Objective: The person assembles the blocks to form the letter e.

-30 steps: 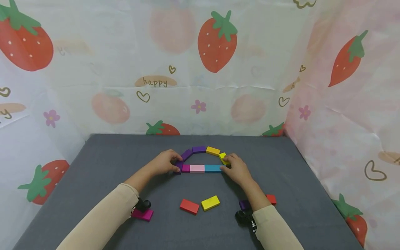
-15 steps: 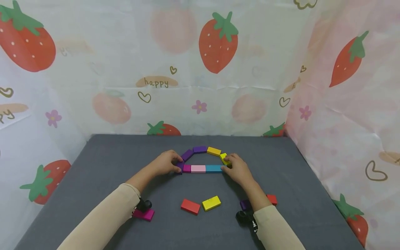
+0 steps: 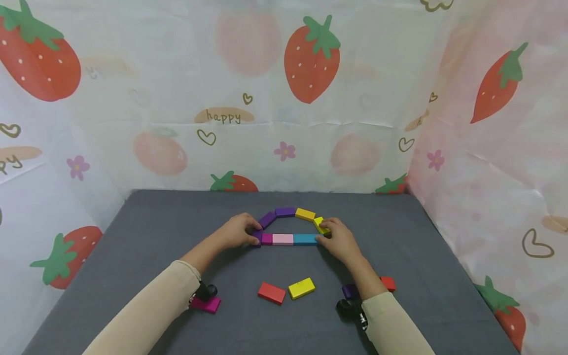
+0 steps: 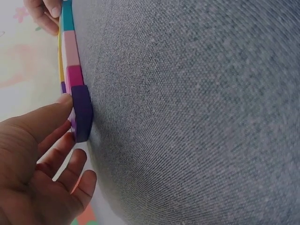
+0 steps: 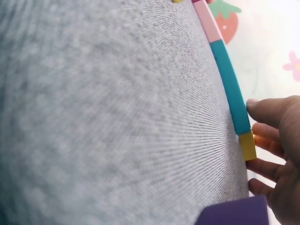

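Observation:
Flat coloured blocks form a half ring closed by a straight row on the grey cloth. My left hand (image 3: 239, 230) pinches the purple block (image 4: 82, 112) at the left end, thumb on the near side. My right hand (image 3: 342, 240) grips the yellow block (image 5: 247, 146) at the right end, mostly hidden in the head view; its thumb lies by the end of the blue block (image 3: 305, 239). The row also has a pink block (image 3: 282, 239) and a magenta block (image 3: 266, 239). Two purple blocks, including one (image 3: 285, 212) on top, and an orange block (image 3: 305, 214) make the curve.
Nearer me lie a red block (image 3: 271, 293), a yellow block (image 3: 301, 288) and a magenta block (image 3: 206, 305). By my right forearm are a purple block (image 3: 350, 291) and another red block (image 3: 388, 283). A strawberry-print curtain (image 3: 284, 98) surrounds the table.

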`<state>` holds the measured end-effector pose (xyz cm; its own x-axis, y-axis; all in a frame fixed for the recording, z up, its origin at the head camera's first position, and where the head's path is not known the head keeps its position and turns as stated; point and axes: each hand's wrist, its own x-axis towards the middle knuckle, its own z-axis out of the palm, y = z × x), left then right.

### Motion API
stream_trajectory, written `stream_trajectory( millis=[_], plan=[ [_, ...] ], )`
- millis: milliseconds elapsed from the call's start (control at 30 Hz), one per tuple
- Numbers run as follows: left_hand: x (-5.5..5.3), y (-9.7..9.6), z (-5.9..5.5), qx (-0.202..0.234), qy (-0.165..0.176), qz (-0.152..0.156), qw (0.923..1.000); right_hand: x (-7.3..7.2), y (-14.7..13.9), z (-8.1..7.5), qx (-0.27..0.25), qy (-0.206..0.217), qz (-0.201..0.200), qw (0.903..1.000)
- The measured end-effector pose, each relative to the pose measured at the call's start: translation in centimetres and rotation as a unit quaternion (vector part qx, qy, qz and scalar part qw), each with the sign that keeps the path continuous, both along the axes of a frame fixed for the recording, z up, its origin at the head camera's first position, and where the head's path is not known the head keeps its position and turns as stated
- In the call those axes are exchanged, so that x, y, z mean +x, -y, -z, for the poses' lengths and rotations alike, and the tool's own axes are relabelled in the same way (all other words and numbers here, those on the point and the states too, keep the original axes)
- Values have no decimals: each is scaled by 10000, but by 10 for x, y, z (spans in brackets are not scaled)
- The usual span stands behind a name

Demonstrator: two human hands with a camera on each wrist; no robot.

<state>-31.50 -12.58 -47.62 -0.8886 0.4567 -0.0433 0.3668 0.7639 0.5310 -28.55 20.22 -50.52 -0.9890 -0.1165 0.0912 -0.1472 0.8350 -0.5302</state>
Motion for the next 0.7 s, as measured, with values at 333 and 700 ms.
stream_trajectory(
  millis=[333,700],
  plan=[
    [1,-1,2,-29,-79,-90,9999,0,-1,2,-144,-76,1,9999],
    [-1,1,3,-37,88,-215,9997,-1,-1,0,-143,-13,-18,9999]
  ],
)
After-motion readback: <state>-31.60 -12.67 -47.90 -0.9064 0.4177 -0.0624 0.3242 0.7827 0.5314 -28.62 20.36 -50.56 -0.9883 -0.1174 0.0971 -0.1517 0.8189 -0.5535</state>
